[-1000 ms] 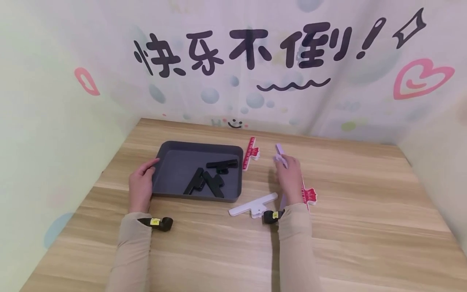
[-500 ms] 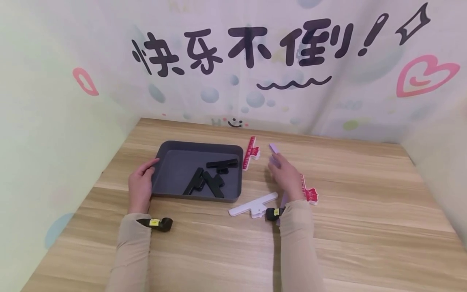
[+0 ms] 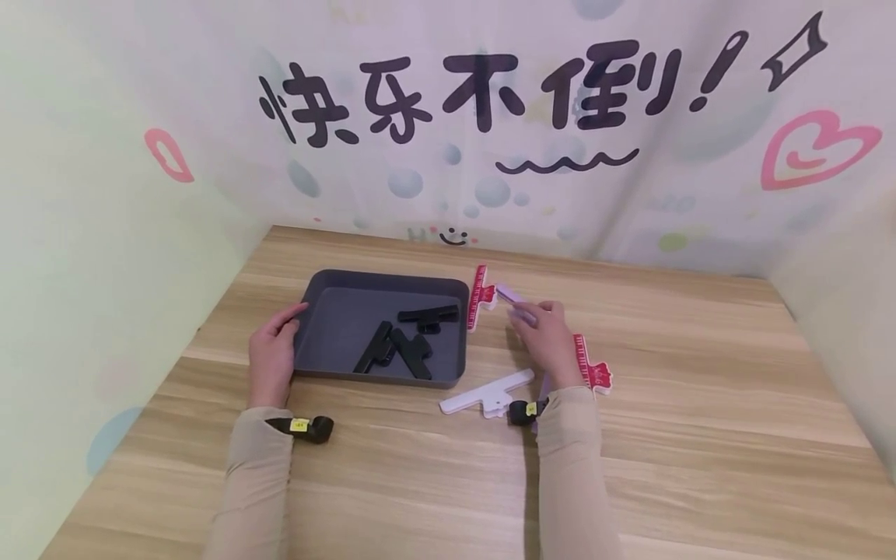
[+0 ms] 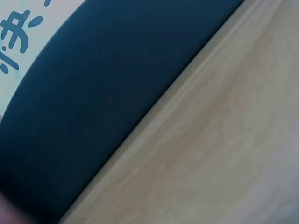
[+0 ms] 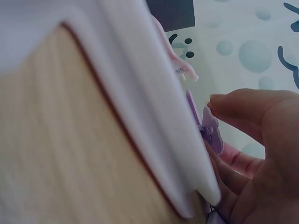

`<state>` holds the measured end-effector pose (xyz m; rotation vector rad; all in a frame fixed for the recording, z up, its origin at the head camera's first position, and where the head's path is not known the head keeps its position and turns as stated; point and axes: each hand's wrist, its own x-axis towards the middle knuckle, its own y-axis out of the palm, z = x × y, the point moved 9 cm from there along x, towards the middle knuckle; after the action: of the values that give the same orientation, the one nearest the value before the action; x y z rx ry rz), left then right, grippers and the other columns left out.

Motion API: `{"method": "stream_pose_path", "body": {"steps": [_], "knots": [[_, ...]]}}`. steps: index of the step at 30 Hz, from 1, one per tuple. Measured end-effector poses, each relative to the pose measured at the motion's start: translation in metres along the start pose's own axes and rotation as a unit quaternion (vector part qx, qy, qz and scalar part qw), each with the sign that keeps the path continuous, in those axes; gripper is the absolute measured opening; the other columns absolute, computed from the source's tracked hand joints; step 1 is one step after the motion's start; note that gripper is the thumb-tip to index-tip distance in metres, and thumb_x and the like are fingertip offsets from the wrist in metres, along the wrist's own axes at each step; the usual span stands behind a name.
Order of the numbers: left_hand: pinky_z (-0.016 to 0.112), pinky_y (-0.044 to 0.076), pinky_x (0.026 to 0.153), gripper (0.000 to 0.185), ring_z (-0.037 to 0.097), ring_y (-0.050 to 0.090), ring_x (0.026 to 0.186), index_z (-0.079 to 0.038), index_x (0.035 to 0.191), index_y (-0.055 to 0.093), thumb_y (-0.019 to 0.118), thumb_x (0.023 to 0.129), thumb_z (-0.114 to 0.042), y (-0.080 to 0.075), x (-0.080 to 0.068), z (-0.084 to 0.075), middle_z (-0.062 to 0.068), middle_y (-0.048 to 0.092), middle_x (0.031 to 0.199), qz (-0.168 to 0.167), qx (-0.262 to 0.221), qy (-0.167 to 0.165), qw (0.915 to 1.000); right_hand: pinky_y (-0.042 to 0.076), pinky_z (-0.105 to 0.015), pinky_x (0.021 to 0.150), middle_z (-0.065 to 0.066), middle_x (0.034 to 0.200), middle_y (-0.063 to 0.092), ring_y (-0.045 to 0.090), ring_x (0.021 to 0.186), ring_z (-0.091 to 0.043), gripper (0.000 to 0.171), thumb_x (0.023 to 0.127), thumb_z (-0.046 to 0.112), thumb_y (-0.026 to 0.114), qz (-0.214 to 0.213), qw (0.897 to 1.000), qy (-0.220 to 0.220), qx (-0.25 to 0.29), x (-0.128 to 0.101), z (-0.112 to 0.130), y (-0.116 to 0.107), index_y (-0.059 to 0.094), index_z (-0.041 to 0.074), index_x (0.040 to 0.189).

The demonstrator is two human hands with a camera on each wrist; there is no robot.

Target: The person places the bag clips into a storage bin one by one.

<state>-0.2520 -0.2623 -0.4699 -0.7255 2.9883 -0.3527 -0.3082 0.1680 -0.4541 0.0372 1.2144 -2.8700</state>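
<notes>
Purple clip (image 3: 511,299) pinched in right hand (image 3: 549,342), long axis pointing left toward tray (image 3: 378,377); left hand (image 3: 271,354) flat against tray's side.

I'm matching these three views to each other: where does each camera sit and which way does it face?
Head: above, facing down at the wooden table, both hands and sleeves.
Left wrist: low by the dark grey plastic tray, facing its wall; left hand unseen.
Right wrist: table level, facing right hand pinching the lilac plastic clip.
Shared: tray, clip.
</notes>
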Motion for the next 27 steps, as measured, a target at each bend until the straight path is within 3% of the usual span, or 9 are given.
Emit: {"method": "stream_pose_path", "body": {"steps": [5,17,22,27], "knots": [[0.029,0.032,0.098,0.027,0.008,0.042,0.117,-0.019,0.113,0.063,0.046,0.093,-0.018,0.001,0.000,0.000,-0.003,0.053,0.124,0.000,-0.001,0.000,1.0000,0.042,-0.037,0.071,-0.012,0.113,0.034,0.047,0.090,-0.029,0.031,0.086,0.032,0.056,-0.007,1.000,0.020,-0.005,-0.002,-0.003,0.001,0.061,0.019,0.114],[0.028,0.032,0.098,0.027,0.008,0.043,0.116,-0.018,0.113,0.064,0.046,0.092,-0.017,0.000,-0.001,-0.002,-0.003,0.053,0.124,-0.003,0.000,0.003,1.0000,0.041,-0.038,0.076,-0.008,0.108,0.039,0.045,0.092,-0.025,0.009,0.083,0.022,0.061,-0.045,0.997,0.067,-0.021,-0.004,-0.009,-0.006,0.062,0.016,0.090],[0.030,0.031,0.099,0.027,0.009,0.042,0.117,-0.019,0.113,0.063,0.045,0.093,-0.018,0.001,-0.001,0.000,-0.003,0.052,0.125,-0.001,-0.004,-0.004,1.0000,0.041,-0.037,0.075,-0.008,0.111,0.040,0.045,0.092,-0.025,0.007,0.082,0.018,0.059,-0.054,0.996,0.067,-0.007,-0.004,-0.012,-0.006,0.062,0.017,0.089],[0.029,0.031,0.099,0.027,0.008,0.042,0.117,-0.019,0.114,0.063,0.045,0.093,-0.018,0.001,-0.002,0.000,-0.003,0.052,0.125,0.000,-0.006,-0.005,1.0000,0.041,-0.037,0.074,-0.008,0.112,0.044,0.046,0.093,-0.025,0.018,0.079,0.017,0.059,-0.076,0.996,0.050,0.012,-0.003,-0.012,-0.009,0.063,0.016,0.097]]}}
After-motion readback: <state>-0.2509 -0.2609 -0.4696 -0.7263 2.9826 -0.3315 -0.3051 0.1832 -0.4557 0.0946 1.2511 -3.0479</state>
